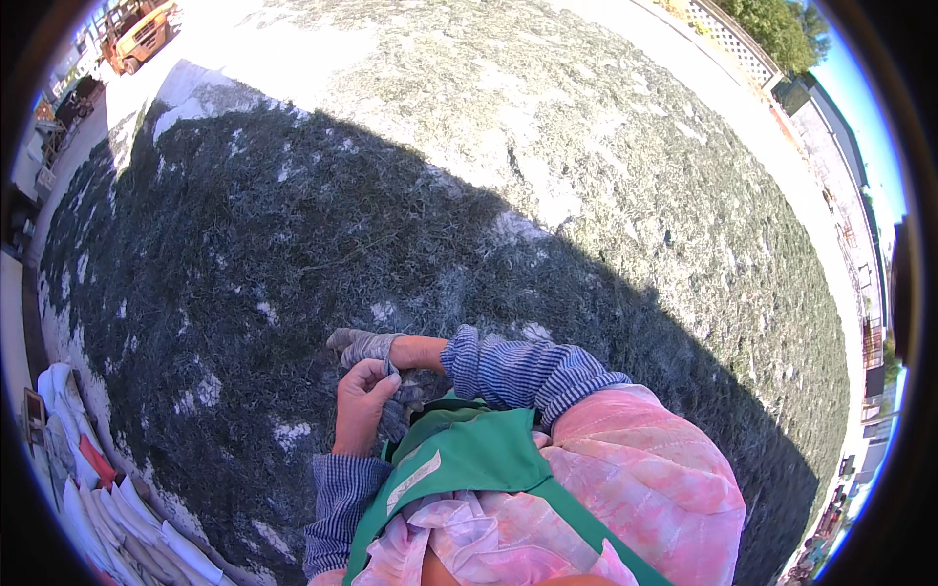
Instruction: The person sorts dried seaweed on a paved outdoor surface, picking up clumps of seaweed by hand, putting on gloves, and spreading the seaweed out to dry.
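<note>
My right hand (363,346) wears a grey fabric glove and reaches across to the left, over the dark plant material. Its fingers point left and are partly hidden, so their exact pose is unclear. Just below it, my bare left hand (363,399) pinches the edge of the glove's cuff (390,351) between thumb and fingers. More bunched grey fabric (397,414) hangs beside the left hand, near the green apron (469,450). Both arms have blue-and-white striped sleeves. Dark green, stringy plant material (293,234) is spread over the pale ground before me.
White sacks or cloths (132,520) lie in a pile at lower left, with a red piece (97,461) among them. An orange forklift (143,36) stands at far upper left. A white lattice fence (725,29) and low buildings (832,139) border the right side. A large shadow crosses the ground.
</note>
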`<action>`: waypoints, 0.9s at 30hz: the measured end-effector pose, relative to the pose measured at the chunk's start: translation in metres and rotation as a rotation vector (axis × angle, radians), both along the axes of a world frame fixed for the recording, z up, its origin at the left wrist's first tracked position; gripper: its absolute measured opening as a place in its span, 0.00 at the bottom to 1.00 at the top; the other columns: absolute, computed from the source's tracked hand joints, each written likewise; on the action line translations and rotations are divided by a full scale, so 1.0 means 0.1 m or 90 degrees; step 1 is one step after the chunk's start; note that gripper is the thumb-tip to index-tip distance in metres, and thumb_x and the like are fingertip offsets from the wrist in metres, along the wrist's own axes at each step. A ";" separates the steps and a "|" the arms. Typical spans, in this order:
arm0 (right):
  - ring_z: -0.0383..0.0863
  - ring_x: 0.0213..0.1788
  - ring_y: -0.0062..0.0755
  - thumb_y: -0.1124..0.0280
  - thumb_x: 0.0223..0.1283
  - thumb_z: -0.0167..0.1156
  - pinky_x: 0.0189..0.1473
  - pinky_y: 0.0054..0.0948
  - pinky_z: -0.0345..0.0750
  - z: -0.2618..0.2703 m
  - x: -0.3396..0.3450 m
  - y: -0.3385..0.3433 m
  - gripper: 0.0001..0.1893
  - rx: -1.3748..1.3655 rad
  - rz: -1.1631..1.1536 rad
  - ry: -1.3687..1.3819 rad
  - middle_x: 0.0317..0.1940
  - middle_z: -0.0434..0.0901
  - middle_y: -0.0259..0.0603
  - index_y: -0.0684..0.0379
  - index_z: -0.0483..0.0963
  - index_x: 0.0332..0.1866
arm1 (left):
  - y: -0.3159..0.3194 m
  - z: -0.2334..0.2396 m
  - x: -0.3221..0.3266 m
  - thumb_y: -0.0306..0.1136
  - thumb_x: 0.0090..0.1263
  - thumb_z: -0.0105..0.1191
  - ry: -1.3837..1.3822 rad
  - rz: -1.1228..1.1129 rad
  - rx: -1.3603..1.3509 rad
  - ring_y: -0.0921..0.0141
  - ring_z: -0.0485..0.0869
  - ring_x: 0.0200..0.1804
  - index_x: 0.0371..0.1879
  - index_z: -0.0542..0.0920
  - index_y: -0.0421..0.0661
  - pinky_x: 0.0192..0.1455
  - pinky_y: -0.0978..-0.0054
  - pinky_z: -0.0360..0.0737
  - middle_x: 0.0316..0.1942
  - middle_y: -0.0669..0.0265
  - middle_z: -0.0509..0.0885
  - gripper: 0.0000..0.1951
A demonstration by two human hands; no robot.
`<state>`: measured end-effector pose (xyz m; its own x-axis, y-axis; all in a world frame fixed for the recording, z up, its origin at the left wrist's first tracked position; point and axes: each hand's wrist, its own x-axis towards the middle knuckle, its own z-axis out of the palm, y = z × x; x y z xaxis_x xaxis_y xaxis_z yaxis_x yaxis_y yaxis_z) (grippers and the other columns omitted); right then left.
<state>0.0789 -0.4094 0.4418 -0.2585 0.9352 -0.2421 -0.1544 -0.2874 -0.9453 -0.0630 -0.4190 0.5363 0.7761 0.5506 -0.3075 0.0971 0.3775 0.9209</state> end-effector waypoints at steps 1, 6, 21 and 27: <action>0.77 0.51 0.28 0.70 0.68 0.53 0.53 0.28 0.76 0.06 0.01 -0.02 0.21 -0.066 -0.032 0.023 0.52 0.77 0.41 0.61 0.65 0.64 | 0.00 -0.02 0.01 0.22 0.61 0.58 0.007 -0.010 0.003 0.82 0.77 0.33 0.33 0.79 0.43 0.40 0.84 0.73 0.30 0.75 0.80 0.04; 0.80 0.46 0.34 0.64 0.67 0.56 0.43 0.30 0.80 0.34 -0.04 -0.04 0.18 -0.397 -0.257 0.226 0.46 0.80 0.43 0.60 0.70 0.57 | -0.03 -0.11 0.10 0.21 0.59 0.60 0.030 -0.074 0.083 0.86 0.70 0.30 0.29 0.75 0.44 0.32 0.86 0.67 0.26 0.78 0.73 0.07; 0.80 0.45 0.35 0.56 0.59 0.66 0.47 0.39 0.84 0.94 0.06 0.42 0.34 -0.060 -0.477 0.593 0.54 0.72 0.42 0.51 0.58 0.67 | 0.46 0.06 0.29 0.34 0.58 0.56 0.413 0.080 0.626 0.54 0.83 0.43 0.41 0.77 0.45 0.45 0.57 0.78 0.38 0.56 0.82 0.13; 0.85 0.32 0.35 0.70 0.62 0.63 0.34 0.36 0.86 0.99 0.04 0.38 0.28 -0.036 -0.543 0.535 0.47 0.79 0.44 0.52 0.60 0.65 | 0.46 0.10 0.34 0.35 0.60 0.55 0.479 0.038 0.669 0.53 0.82 0.46 0.44 0.79 0.45 0.47 0.56 0.79 0.42 0.54 0.81 0.14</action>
